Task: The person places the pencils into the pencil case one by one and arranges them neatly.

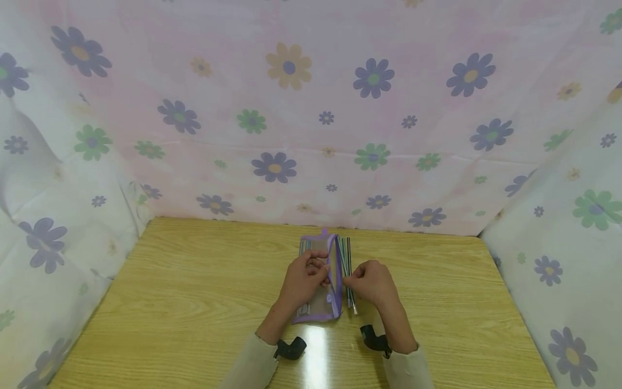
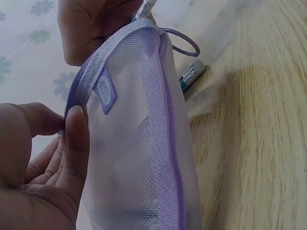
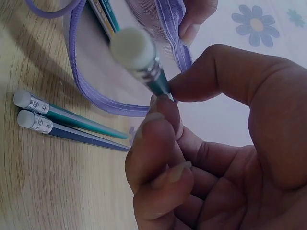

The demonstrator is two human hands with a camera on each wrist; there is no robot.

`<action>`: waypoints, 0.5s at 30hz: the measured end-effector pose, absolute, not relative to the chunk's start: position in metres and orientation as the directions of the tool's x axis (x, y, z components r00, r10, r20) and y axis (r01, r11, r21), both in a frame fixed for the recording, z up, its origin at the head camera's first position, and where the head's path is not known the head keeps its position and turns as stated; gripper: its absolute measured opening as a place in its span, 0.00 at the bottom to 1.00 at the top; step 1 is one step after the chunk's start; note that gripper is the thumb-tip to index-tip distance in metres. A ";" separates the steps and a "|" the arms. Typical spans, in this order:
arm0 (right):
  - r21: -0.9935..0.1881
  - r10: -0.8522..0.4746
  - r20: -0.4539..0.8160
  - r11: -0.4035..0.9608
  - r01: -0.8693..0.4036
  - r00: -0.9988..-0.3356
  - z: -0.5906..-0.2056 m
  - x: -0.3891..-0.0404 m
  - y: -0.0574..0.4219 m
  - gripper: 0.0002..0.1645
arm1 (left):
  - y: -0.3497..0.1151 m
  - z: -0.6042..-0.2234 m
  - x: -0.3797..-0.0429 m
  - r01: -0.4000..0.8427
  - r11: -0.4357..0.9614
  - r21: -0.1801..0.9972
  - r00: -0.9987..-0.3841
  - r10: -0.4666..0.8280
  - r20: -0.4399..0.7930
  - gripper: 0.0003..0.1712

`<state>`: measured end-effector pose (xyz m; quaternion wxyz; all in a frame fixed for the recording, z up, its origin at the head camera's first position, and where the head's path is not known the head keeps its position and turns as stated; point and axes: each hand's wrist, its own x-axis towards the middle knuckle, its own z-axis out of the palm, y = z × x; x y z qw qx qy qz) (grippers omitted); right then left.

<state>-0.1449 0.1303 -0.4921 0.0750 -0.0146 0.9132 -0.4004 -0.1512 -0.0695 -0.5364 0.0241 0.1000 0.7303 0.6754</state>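
A mesh pencil case (image 1: 318, 309) with purple zipped edging lies on the table, its mouth held open towards the right. My left hand (image 1: 302, 278) pinches the zip edge (image 2: 79, 88) of that mouth between thumb and forefinger. Between the thumb and fingers of my right hand (image 1: 375, 282) is a green pencil (image 3: 136, 50), its white eraser end towards the wrist camera; its far end is hidden. Inside the case, more pencils (image 3: 108, 17) show. Two loose pencils (image 3: 72, 125), one green and one dark blue, lie on the table beside the case.
The wood-grain table (image 1: 184, 292) is bounded by a flowered cloth (image 1: 330, 189) at the back and both sides. A purple loop (image 2: 184, 43) sticks out from the case's end. Black wrist devices (image 1: 293, 349) sit at both cuffs.
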 end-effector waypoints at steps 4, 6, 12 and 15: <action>-0.744 -0.094 -0.119 0.668 0.026 -0.988 -0.493 -0.145 0.129 0.15 | -0.070 -0.537 -0.152 0.111 0.065 0.992 -0.979 0.179 0.098 0.16; -0.750 -0.091 -0.120 0.661 0.030 -0.989 -0.494 -0.145 0.128 0.15 | -0.070 -0.537 -0.152 0.110 0.064 0.992 -0.979 0.178 0.098 0.16; -0.764 -0.073 -0.113 0.644 0.040 -0.991 -0.497 -0.146 0.121 0.15 | -0.070 -0.538 -0.153 0.105 0.058 0.993 -0.980 0.177 0.093 0.17; -0.768 -0.068 -0.110 0.639 0.041 -0.992 -0.497 -0.146 0.119 0.13 | -0.070 -0.538 -0.153 0.104 0.055 0.993 -0.980 0.178 0.092 0.17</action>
